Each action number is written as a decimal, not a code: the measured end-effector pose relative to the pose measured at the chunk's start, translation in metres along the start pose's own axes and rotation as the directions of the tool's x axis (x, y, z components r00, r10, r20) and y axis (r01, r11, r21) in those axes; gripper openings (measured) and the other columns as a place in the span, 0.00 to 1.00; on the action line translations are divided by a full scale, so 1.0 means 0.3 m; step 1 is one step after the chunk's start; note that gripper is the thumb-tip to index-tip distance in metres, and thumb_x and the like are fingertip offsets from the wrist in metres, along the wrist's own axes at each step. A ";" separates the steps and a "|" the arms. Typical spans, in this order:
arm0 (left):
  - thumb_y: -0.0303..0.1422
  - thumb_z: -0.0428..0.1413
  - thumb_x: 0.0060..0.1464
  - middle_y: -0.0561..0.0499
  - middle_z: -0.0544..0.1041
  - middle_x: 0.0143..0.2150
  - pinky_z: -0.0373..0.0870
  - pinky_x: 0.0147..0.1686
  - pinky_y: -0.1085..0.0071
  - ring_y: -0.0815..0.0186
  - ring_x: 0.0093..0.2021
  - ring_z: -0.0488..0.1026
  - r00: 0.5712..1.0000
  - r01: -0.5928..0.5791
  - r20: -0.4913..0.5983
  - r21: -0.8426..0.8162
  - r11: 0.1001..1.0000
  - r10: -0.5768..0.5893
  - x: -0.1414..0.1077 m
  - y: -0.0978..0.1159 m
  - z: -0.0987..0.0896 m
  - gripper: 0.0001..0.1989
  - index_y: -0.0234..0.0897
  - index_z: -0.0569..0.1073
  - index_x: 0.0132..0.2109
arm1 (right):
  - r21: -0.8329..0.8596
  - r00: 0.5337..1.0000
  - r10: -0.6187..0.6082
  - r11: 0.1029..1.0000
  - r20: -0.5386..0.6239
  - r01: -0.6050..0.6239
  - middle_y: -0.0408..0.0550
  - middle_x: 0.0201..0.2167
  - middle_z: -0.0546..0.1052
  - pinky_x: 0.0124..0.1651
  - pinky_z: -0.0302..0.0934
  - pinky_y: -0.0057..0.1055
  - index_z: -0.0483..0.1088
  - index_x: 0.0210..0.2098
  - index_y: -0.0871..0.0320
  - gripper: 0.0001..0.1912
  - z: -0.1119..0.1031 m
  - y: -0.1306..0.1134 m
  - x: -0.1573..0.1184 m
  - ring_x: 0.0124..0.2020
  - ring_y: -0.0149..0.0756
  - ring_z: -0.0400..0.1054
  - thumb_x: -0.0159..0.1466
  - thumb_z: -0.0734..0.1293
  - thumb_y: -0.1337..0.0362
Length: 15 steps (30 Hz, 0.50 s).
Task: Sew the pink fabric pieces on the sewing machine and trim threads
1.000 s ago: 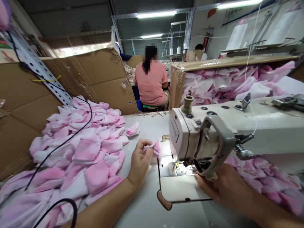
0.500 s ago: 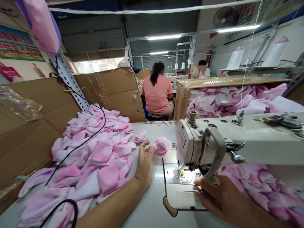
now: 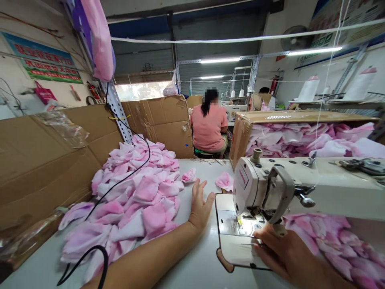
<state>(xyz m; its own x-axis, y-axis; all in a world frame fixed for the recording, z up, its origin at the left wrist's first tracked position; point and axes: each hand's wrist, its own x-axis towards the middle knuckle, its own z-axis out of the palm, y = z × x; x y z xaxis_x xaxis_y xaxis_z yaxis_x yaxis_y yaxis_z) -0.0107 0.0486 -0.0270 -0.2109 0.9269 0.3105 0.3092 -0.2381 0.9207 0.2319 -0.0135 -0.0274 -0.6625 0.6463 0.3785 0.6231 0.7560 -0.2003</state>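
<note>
My left hand [image 3: 200, 206] rests flat on the white sewing table [image 3: 198, 257], fingers spread, holding nothing. Just beyond it lie a small pink fluffy fabric piece [image 3: 224, 181] by the machine's head and another [image 3: 189, 175] at the edge of a large pile of pink-and-white fabric pieces [image 3: 141, 196]. My right hand [image 3: 279, 253] sits at the front of the industrial sewing machine [image 3: 264, 186], fingers curled near its needle plate [image 3: 237, 225]. A thin dark line runs from those fingertips across the bed, too thin to name.
Tall cardboard sheets [image 3: 60, 152] wall the table's left and back. A black cable [image 3: 120, 184] lies across the left pile. More pink fabric fills a cardboard box [image 3: 303, 138] behind the machine and lies heaped [image 3: 331, 241] to its right. A co-worker [image 3: 208, 126] sits beyond, facing away.
My left hand has let go of the pink piece, which now lies on the table by the machine's head. The hand has opened flat. The view has tilted upward.
</note>
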 end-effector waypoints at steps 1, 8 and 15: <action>0.37 0.54 0.55 0.37 0.53 0.68 0.60 0.60 0.54 0.52 0.67 0.53 1.000 -0.007 0.006 0.049 0.999 0.007 0.005 0.003 0.002 0.22 0.36 0.68 0.56 | -0.002 1.000 0.004 1.000 0.003 -0.004 0.47 0.29 0.74 0.30 0.60 0.30 0.68 0.41 0.58 0.07 -0.001 0.000 0.000 0.29 0.36 0.71 0.67 0.58 0.67; 0.28 0.58 0.46 0.43 0.48 0.71 0.39 0.68 0.51 0.50 0.71 0.36 1.000 -0.015 -0.005 0.413 0.911 0.019 0.147 0.044 -0.027 0.25 0.35 0.71 0.54 | -0.113 0.994 -0.075 0.991 -0.085 0.065 0.47 0.28 0.74 0.29 0.54 0.31 0.69 0.40 0.60 0.09 -0.004 0.019 0.013 0.28 0.35 0.68 0.68 0.58 0.68; 0.29 0.54 0.50 0.39 0.55 0.68 0.37 0.68 0.52 0.46 0.70 0.37 0.998 0.018 0.040 0.638 0.770 -0.057 0.293 0.020 -0.021 0.23 0.29 0.70 0.54 | -0.219 0.981 -0.147 0.969 -0.123 0.118 0.45 0.28 0.75 0.32 0.52 0.33 0.69 0.36 0.58 0.10 0.008 0.050 0.029 0.30 0.34 0.66 0.69 0.58 0.62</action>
<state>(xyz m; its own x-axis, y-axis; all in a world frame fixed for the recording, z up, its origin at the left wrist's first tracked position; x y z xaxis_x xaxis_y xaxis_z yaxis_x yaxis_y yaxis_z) -0.0333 0.1269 0.0072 -0.1913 0.9496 0.2483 0.8257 0.0189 0.5638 0.2343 0.0037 -0.0292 -0.6906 0.5105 0.5124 0.6168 0.7856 0.0487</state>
